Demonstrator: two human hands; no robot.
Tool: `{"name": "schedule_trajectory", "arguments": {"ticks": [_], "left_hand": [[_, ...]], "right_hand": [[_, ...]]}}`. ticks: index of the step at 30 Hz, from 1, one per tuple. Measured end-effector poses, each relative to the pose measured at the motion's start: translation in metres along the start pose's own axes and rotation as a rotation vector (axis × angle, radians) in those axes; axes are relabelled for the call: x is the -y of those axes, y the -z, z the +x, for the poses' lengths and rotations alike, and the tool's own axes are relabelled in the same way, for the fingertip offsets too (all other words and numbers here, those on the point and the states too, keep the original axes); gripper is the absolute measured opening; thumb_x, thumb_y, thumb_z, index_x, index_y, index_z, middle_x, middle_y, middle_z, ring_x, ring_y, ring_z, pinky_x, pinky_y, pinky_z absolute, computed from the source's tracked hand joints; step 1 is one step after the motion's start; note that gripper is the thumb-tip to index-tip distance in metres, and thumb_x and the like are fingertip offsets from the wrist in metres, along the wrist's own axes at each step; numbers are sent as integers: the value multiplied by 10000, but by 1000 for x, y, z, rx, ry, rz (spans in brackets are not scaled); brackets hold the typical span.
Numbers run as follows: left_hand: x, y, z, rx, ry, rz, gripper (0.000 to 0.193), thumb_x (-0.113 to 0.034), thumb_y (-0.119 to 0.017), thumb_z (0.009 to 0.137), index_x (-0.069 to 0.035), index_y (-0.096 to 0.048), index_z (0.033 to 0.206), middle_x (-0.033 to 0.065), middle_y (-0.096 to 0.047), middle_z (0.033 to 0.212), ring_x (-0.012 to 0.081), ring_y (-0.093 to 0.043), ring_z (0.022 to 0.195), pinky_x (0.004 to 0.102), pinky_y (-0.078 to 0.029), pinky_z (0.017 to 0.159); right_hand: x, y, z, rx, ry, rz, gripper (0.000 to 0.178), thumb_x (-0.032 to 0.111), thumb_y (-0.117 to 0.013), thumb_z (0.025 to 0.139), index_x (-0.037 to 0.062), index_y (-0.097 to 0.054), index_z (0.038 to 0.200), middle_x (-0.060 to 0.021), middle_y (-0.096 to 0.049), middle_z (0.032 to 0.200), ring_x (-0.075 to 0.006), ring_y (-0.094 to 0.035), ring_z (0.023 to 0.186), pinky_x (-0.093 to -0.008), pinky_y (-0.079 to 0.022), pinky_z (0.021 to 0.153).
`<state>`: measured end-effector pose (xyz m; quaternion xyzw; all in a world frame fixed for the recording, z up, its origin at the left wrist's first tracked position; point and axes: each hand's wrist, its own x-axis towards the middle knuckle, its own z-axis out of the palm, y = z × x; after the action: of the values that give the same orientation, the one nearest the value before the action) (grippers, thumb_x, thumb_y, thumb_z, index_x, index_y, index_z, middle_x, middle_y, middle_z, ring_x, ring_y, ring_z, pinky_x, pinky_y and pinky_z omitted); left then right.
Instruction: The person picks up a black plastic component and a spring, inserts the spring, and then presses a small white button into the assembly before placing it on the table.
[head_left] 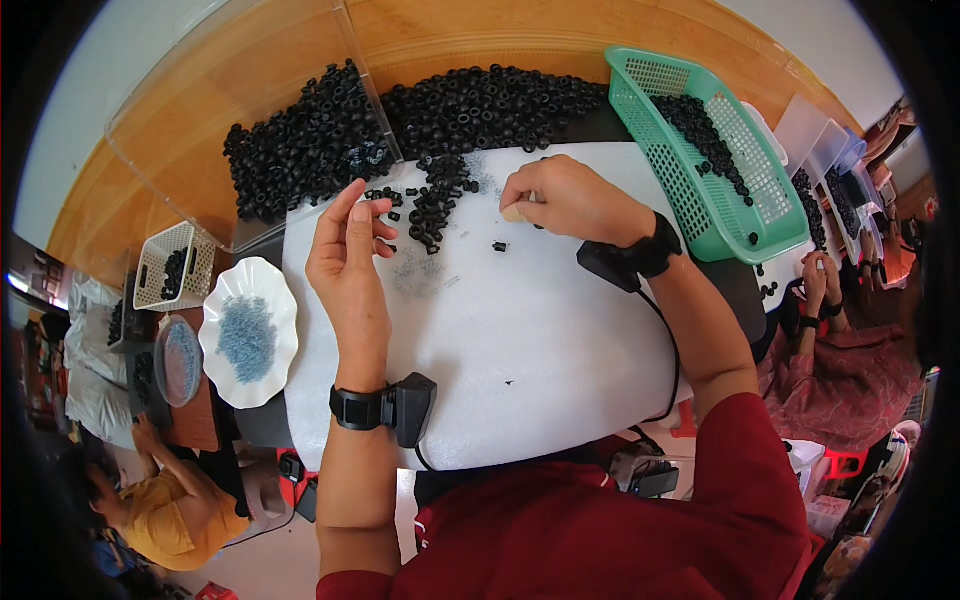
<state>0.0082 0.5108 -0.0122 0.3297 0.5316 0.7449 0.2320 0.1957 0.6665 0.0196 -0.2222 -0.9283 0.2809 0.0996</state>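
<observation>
My left hand (350,240) is raised over the left part of the white foam sheet (500,350). Its fingers are apart and I see nothing held in them. Beside its fingertips lie several small black ring-like parts (432,205), strung out in a loose pile. To the right, my right hand (570,200) is closed in a pinch above the sheet, with a pale covering on one fingertip. A bit of black shows under its curled fingers, but what they grip is mostly hidden. One single black part (499,246) lies on the sheet between my hands.
Big heaps of black parts (490,105) line the back, partly behind a clear plastic panel (250,110). A green basket (650,150) stands at right. Left are a scalloped white plate (284,345) of bluish pieces and a white basket (203,262). Other people sit at both sides.
</observation>
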Motion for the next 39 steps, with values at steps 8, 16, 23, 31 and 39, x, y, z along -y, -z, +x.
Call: {"name": "schedule_trajectory", "arguments": {"ticks": [8,16,23,31,39], "left_hand": [[6,12,5,-57,102,-254,286,-147,-538,956,2,-576,1197,80,-658,969,100,-566,742,213,-434,645],[11,21,9,-133,263,-484,269,-128,-518,957,-3,-556,1193,97,-648,938,124,-563,727,237,-445,646],[12,20,11,-143,272,-493,260,-125,-513,958,-5,-559,1184,95,-647,937,125,-563,725,238,-448,645],[9,21,11,-153,298,-517,259,-121,-508,960,3,-559,1182,94,-643,935,122,-565,722,235,-450,638],[10,19,9,-134,289,-487,259,-110,-500,961,6,-556,1185,95,-642,931,113,-568,722,228,-451,629]], "right_hand": [[32,19,-7,-7,6,-67,117,91,-606,811,-5,-661,849,-108,-627,709,-205,-569,592,-307,-447,559],[74,21,5,41,108,-25,124,81,-588,817,-18,-651,857,-117,-621,700,-202,-562,577,-300,-442,543],[55,-23,48,121,51,-143,148,68,-558,823,7,-654,918,-134,-643,851,-287,-624,779,-378,-481,695],[39,-49,64,88,231,-227,175,92,-582,848,92,-680,993,-110,-574,903,-309,-592,850,-394,-467,749],[45,-50,59,94,217,-303,139,146,-600,840,82,-677,938,-103,-571,895,-296,-598,812,-401,-472,695]]}}
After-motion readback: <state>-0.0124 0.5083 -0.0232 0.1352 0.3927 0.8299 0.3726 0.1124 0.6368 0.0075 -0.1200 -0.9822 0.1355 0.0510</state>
